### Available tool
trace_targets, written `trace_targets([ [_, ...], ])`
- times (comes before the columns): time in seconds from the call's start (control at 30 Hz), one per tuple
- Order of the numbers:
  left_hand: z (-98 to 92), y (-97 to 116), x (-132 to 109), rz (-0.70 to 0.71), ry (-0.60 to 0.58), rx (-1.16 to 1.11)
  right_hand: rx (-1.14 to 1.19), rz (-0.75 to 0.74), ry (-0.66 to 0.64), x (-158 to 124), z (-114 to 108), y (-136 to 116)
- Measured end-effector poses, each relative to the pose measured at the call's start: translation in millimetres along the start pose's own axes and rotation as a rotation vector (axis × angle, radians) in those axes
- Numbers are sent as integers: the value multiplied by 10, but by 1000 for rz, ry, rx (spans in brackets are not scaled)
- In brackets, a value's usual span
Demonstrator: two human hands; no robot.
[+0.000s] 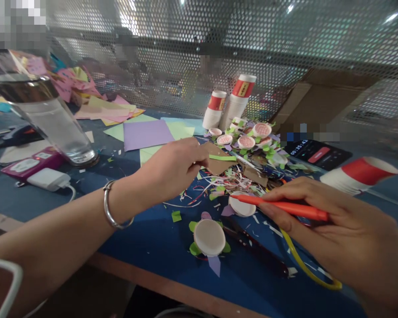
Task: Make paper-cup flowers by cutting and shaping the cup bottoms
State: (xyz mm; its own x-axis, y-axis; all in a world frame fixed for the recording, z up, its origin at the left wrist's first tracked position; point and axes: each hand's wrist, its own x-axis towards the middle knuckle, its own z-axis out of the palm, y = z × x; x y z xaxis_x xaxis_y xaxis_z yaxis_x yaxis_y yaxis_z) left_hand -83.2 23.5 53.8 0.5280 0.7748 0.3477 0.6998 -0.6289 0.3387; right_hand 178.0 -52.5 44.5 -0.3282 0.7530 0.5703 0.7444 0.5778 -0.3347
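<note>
In my right hand (338,225) is an orange pen (295,209), its tip pointing left over a white paper disc (241,206). My left hand (174,165) has its fingers curled together above the table; whether they pinch anything is hidden. Below, nearest the front edge, lies a round white cup base (209,237) with green and purple paper pieces around its rim. Dark-handled scissors (262,251) lie to its right. Behind the hands is a pile of similar turtle-like paper pieces (246,142) with reddish centres, beside shredded paper scraps (232,181).
A water bottle (59,123) and a white charger plug (49,178) stand at left. Coloured sheets (148,134) lie at the back. Stacked paper cups (237,104), a phone (318,152), a tipped red-and-white cup (354,176) and a yellow band (301,263) are at right.
</note>
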Motion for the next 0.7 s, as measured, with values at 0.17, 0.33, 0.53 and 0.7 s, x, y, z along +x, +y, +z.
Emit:
trace_targets([
  [0.17, 132, -228, -6, -119, 0, -252, 9, 37, 29, -11, 0, 39],
  [0.33, 169, -345, -16, -376, -14, -738, -20, 44, 10, -22, 11, 75],
  [0.53, 178, -242, -8, -425, -31, -1187, -12, 29, 15, -29, 15, 85],
  [0.7, 271, -221, -8, -422, -78, -1258, -32, 28, -21, -14, 31, 87],
])
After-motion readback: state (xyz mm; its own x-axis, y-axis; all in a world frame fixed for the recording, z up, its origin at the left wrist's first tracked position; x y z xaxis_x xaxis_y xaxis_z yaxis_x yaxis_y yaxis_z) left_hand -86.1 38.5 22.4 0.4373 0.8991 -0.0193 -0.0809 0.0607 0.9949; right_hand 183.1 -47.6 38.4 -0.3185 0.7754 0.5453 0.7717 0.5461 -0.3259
